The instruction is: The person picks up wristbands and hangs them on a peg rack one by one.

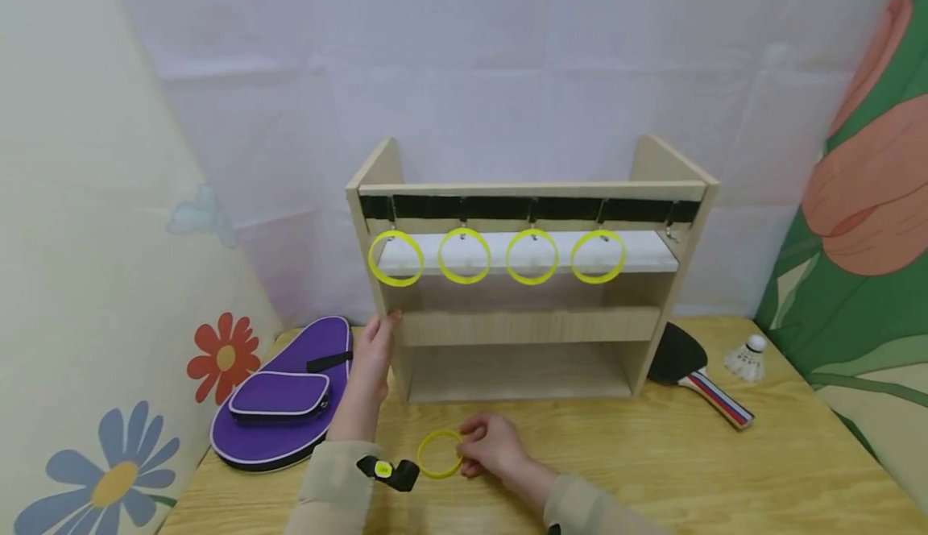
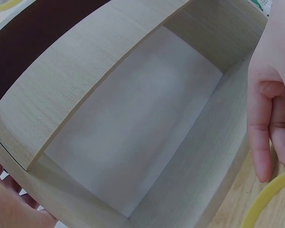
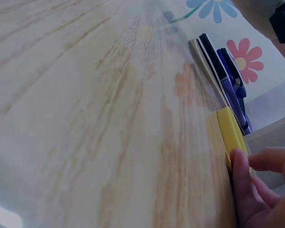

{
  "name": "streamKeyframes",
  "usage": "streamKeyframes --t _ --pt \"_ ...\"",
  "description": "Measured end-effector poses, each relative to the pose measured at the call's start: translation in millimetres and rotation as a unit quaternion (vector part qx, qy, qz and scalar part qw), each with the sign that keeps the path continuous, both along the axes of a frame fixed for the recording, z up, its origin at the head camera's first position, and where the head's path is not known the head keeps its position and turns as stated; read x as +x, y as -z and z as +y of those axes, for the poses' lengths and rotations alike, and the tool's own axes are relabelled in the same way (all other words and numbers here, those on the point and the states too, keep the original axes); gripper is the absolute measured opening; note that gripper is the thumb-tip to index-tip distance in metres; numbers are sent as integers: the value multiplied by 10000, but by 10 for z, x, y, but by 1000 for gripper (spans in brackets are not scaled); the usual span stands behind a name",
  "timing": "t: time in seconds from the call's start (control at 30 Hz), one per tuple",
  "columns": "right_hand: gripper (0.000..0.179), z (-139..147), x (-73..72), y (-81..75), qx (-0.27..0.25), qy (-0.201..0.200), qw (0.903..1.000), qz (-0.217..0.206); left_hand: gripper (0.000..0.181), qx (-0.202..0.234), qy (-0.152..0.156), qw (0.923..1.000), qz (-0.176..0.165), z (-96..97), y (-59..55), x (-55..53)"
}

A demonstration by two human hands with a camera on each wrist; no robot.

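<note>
A small wooden shelf [image 1: 529, 328] stands on the table, with a black strip and metal hooks along its upper bar. Several yellow rings [image 1: 397, 283] hang from these hooks; the rightmost hook [image 1: 671, 233] carries none. My left hand [image 1: 372, 358] grips the shelf's left side panel, thumb at the front and fingers round the outside, as the left wrist view shows. In front of the shelf, my right hand [image 1: 496, 445] pinches another yellow ring [image 3: 231, 130] between thumb and fingers. That ring is low at the tabletop; whether it touches the wood I cannot tell.
Left of the shelf lies a purple paddle case [image 1: 250, 446] with a smaller pouch on its front. To the right are a table tennis paddle [image 1: 677, 354] and a shuttlecock [image 1: 747, 360]. A white cloth [image 1: 471, 60] hangs behind, and patterned walls flank the wooden table [image 1: 725, 479].
</note>
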State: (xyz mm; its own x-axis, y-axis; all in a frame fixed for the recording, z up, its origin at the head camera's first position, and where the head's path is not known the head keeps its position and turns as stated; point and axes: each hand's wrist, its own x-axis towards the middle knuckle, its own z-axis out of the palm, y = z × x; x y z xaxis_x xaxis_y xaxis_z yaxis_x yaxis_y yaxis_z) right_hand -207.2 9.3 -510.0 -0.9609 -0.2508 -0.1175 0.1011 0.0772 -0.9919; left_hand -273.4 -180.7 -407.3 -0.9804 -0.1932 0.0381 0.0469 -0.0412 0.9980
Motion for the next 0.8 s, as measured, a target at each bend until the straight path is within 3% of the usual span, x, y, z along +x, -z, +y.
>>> streamKeyframes --t 0.57,0.8 --pt "37 39 18 -25 -219 202 9995 -83 46 -51 15 10000 -49 5 -10 -7" --pt "39 107 19 -47 -334 244 9985 -350 49 2 51 10000 -32 -1 -8 3"
